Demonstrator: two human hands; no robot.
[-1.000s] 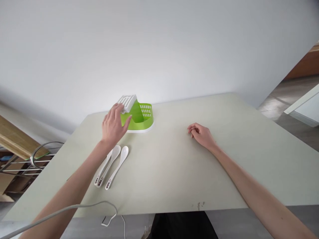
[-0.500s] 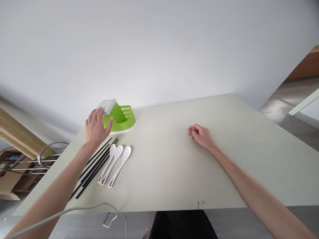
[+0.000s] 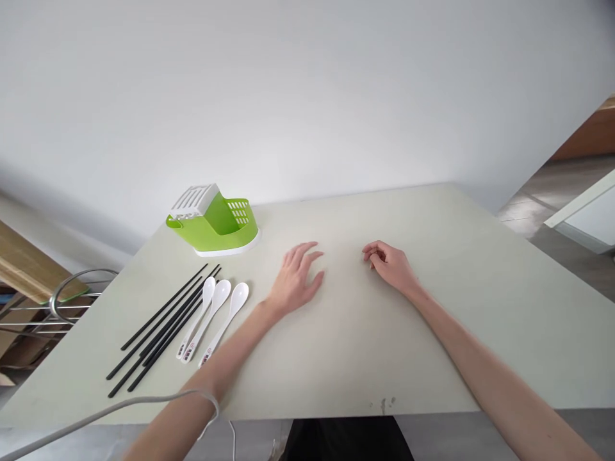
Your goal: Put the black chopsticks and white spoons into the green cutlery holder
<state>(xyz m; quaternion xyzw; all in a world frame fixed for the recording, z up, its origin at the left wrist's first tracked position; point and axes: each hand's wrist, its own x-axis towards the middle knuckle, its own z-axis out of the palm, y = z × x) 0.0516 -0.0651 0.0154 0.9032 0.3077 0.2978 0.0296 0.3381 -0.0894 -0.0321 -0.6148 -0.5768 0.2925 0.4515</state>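
My left hand (image 3: 296, 280) is over the middle of the table (image 3: 336, 358), its fingers apart and nothing in it. To its right my right hand (image 3: 388, 262) rests on the tabletop with its fingers curled in; no object shows in it. Three white spoons (image 3: 220, 294) lie left of my left hand, bowls toward the wall, and my left forearm passes over the handle end of the nearest one. Several black chopsticks (image 3: 158, 323) lie beside them at a slant. Behind these stands a green holder (image 3: 206, 234) with a white slotted top (image 3: 195, 200).
A grey cable (image 3: 139, 401) crosses the front left and passes over my left forearm. The white wall (image 3: 307, 102) rises behind the table. At the far left are a wooden board (image 3: 38, 269) and a metal rack (image 3: 57, 304).
My left hand has moved right, away from the green holder, to the middle of the table. My right hand has stayed in place. The view has shifted slightly.
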